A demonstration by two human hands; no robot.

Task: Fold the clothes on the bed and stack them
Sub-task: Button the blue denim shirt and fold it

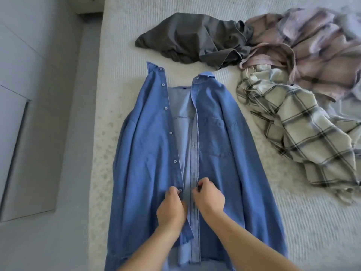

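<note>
Denim shirt (214,173) lies face up and unbuttoned along the bed's (121,36) left edge, its hem cut off at the near frame border. Left hand (171,209) pinches the button placket; right hand (210,196) pinches the opposite placket. Far right, blurred, lie a grey garment (187,40), pink plaid shirt (316,45) and cream plaid shirt (304,130).

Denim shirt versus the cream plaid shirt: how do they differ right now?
The denim shirt is plain blue; the cream plaid shirt is checked with dark lines. The denim shirt lies spread flat, front open, with the left hand and right hand pinching its plackets; the plaid shirt lies crumpled and untouched. Both are on the bed.
</note>
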